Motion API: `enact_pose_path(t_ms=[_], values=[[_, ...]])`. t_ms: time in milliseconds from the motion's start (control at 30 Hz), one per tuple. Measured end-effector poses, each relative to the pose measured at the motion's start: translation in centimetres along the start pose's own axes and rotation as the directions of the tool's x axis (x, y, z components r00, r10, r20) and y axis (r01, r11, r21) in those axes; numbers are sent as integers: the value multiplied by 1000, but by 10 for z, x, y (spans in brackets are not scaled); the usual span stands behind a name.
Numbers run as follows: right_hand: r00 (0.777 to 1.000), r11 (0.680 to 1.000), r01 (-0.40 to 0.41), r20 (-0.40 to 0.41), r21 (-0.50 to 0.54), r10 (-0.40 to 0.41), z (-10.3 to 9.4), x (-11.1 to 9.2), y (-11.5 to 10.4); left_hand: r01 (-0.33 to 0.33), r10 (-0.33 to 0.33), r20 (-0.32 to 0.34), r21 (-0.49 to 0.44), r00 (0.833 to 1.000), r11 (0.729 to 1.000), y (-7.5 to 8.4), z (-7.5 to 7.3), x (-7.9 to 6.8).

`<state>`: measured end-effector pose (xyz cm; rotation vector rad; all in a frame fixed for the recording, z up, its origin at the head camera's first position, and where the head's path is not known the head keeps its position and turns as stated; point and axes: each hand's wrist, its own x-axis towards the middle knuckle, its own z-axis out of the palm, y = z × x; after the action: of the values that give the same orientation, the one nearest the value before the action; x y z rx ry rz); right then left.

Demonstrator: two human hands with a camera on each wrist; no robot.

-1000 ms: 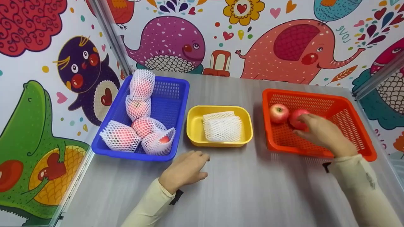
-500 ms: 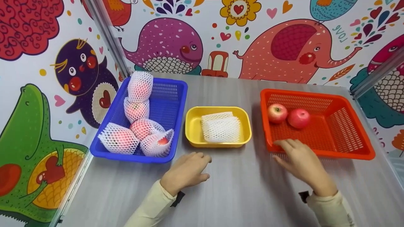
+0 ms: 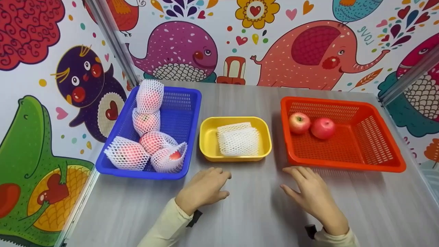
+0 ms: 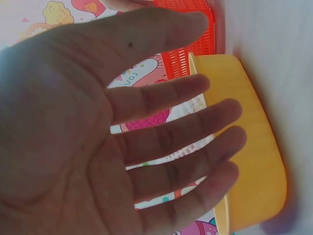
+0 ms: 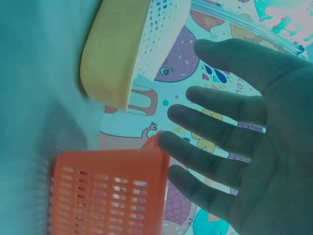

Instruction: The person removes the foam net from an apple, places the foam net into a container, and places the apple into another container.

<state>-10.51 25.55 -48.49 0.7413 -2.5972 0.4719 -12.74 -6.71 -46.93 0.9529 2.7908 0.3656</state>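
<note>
My left hand [image 3: 205, 189] is held over the table in front of the yellow bin [image 3: 209, 156]; the left wrist view shows its spread fingers [image 4: 171, 132] and bare palm. My right hand [image 3: 312, 193] hovers before the near left corner of the red basket [image 3: 343, 164], fingers spread, holding nothing. Two bare apples, a paler one [image 3: 299, 122] and a redder one [image 3: 323, 128], sit in that basket's left part. White foam net sleeves [image 3: 239, 140] lie in the yellow bin. Apples in foam nets [image 3: 128, 153] line the left and front of the blue basket [image 3: 144, 175].
Walls printed with cartoon animals [image 3: 185, 48] enclose the back and sides. A metal corner post [image 3: 115, 44] rises behind the blue basket. All three containers stand in a row on the grey table [image 3: 253, 209].
My right hand has left the redder apple and drawn back and leftward out of the red basket, carrying nothing. My left hand has barely moved. The head view has shifted slightly.
</note>
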Motion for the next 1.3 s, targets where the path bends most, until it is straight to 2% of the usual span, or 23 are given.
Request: enact_pose_path(t_ms=[100,367,500,667,833,1000,1100,1200,1300], values=[[1000,1000,7,4,5,-7,2,-1,-1,-2,2,-6,9,1000,1000,0,-1,-1],[1000,1000,7,22,12,-8,5,-1,-1,45,-45,31,-13,999,999,-3,-12,-2],[1000,1000,7,29,17,-7,6,-1,-2,50,-50,-15,-3,999,999,-10,-25,-6],[1000,1000,15,24,21,-16,7,-2,-2,83,-79,-95,38,992,996,-27,-47,-17],[1000,1000,13,20,28,-13,7,-4,-2,161,-154,-126,43,980,986,-47,-67,-29],[999,999,0,38,48,-2,9,-6,-4,234,-227,-158,31,961,972,-73,-81,-42],[999,998,-3,43,55,1,10,-8,-4,284,-281,-134,4,950,959,-89,-86,-48],[999,998,-3,38,56,1,11,-8,-4,344,-344,-66,-20,937,939,-102,-87,-54],[999,998,4,31,61,-6,12,-8,-3,378,-379,-17,-11,925,926,-114,-84,-57]])
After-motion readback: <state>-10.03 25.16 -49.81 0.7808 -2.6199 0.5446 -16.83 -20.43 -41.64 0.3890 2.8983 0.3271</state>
